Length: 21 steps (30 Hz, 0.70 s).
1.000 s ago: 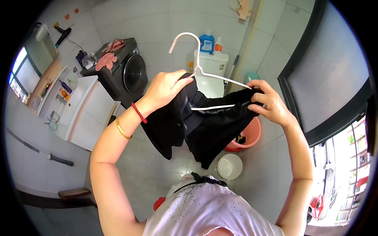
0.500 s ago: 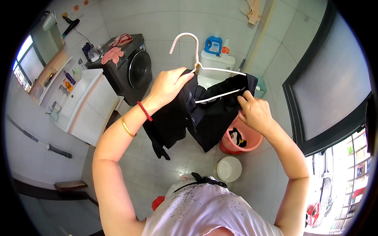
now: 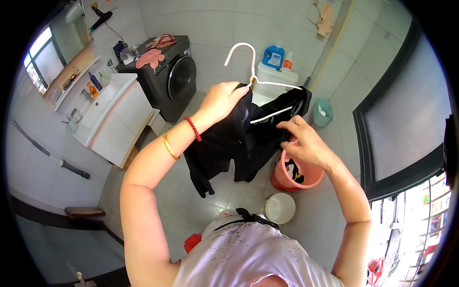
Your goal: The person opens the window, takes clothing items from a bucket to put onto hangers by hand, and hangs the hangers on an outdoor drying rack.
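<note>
Limp black garment (image 3: 234, 146) on white hanger (image 3: 253, 67), left hand (image 3: 222, 101) grasping both; right hand (image 3: 306, 143) curled, grip unclear; pink bucket (image 3: 311, 175) edges open floor (image 3: 191, 210).

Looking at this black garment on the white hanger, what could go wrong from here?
If the left hand loosens its hold, the black garment and white hanger might both drop to the floor. I can't tell whether the right hand grips the garment; if not, that side may slide off, perhaps toward the pink bucket below.
</note>
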Each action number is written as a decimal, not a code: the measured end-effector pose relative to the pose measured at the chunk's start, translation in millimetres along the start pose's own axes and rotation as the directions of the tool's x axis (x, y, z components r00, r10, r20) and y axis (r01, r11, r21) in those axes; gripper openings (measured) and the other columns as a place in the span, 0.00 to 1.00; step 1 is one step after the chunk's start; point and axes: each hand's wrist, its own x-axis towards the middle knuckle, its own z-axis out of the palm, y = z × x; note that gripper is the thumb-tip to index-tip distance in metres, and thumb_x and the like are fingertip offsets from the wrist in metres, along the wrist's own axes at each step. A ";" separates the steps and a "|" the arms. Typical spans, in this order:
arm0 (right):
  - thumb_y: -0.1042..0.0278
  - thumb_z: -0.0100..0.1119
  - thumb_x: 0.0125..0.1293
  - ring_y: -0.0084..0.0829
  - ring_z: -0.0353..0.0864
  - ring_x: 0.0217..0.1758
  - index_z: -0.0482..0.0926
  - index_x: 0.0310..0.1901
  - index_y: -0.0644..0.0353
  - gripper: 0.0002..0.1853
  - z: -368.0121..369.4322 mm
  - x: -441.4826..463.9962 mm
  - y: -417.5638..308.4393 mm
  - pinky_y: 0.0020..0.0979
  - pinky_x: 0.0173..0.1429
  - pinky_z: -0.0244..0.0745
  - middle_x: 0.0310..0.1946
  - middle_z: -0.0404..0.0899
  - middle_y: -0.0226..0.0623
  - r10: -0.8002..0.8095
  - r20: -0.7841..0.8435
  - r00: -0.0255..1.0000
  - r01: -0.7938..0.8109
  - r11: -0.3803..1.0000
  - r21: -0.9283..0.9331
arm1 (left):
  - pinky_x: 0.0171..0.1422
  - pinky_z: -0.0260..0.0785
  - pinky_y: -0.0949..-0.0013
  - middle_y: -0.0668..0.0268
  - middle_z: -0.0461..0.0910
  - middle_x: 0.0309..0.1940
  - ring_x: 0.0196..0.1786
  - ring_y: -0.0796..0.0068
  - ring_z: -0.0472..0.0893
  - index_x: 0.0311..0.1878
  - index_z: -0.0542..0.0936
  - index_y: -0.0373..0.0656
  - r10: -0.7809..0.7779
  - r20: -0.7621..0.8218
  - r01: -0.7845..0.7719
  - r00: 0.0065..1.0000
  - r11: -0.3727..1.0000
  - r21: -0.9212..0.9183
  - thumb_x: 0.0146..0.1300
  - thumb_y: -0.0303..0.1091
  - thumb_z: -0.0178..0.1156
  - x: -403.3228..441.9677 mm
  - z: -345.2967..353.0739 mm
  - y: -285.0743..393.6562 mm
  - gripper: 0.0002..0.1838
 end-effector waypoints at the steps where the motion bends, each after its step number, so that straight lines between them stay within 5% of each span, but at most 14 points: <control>1: 0.71 0.61 0.51 0.39 0.73 0.39 0.73 0.46 0.63 0.19 4.6 -0.4 -7.2 0.35 0.44 0.70 0.37 0.67 0.41 -0.011 0.013 1.000 0.011 1.000 -0.022 | 0.29 0.59 0.68 0.61 0.64 0.15 0.21 0.76 0.62 0.31 0.72 0.33 -0.035 0.019 0.035 0.999 0.999 0.007 0.64 0.43 0.52 0.8 0.7 0.5 0.19; 6: 0.62 0.70 0.45 0.41 0.72 0.39 0.75 0.45 0.62 0.25 21.2 7.8 -10.2 0.35 0.44 0.71 0.37 0.66 0.40 -0.036 0.028 0.999 0.039 0.995 -0.095 | 0.31 0.61 0.69 0.62 0.69 0.16 0.22 0.77 0.66 0.35 0.76 0.34 -0.128 0.095 0.127 0.987 0.992 0.017 0.64 0.43 0.52 2.9 3.1 3.9 0.18; 9: 0.50 0.71 0.40 0.42 0.72 0.36 0.77 0.36 0.66 0.28 27.4 6.9 -14.5 0.36 0.42 0.71 0.32 0.67 0.41 -0.087 -0.034 0.996 0.082 0.988 -0.131 | 0.32 0.63 0.69 0.63 0.73 0.18 0.23 0.76 0.70 0.36 0.78 0.35 -0.245 0.120 0.243 0.962 0.970 0.033 0.63 0.44 0.54 2.5 8.3 6.6 0.18; 11: 0.43 0.70 0.38 0.40 0.73 0.36 0.78 0.30 0.68 0.31 35.4 4.6 -21.1 0.36 0.40 0.72 0.29 0.67 0.41 -0.108 -0.073 0.991 0.091 0.974 -0.206 | 0.36 0.66 0.61 0.56 0.77 0.23 0.29 0.61 0.75 0.36 0.79 0.38 -0.243 0.131 0.241 0.961 0.970 0.028 0.62 0.47 0.52 -1.5 13.9 10.6 0.19; 12: 0.44 0.70 0.38 0.40 0.73 0.35 0.77 0.29 0.67 0.30 40.7 4.1 -21.7 0.36 0.39 0.72 0.29 0.67 0.41 -0.132 -0.072 0.989 0.112 0.964 -0.240 | 0.38 0.67 0.58 0.53 0.78 0.25 0.32 0.54 0.78 0.36 0.80 0.39 -0.240 0.138 0.239 0.961 0.971 0.025 0.61 0.48 0.51 -2.8 16.2 12.7 0.20; 13: 0.45 0.70 0.38 0.40 0.73 0.34 0.77 0.28 0.67 0.28 46.9 4.0 -21.0 0.36 0.39 0.72 0.28 0.67 0.41 -0.156 -0.071 0.985 0.131 0.953 -0.274 | 0.32 0.65 0.66 0.59 0.76 0.20 0.24 0.74 0.73 0.39 0.79 0.36 -0.198 0.121 0.197 0.973 0.980 0.022 0.62 0.44 0.54 -3.1 20.2 9.2 0.18; 21: 0.63 0.64 0.48 0.38 0.73 0.31 0.78 0.24 0.62 0.11 67.4 -7.5 -12.8 0.36 0.35 0.72 0.24 0.69 0.38 -0.132 -0.103 0.986 0.111 0.975 -0.194 | 0.38 0.66 0.61 0.54 0.78 0.26 0.32 0.58 0.78 0.40 0.77 0.36 -0.161 0.095 0.155 0.982 0.986 0.067 0.63 0.43 0.51 -13.8 32.5 8.9 0.17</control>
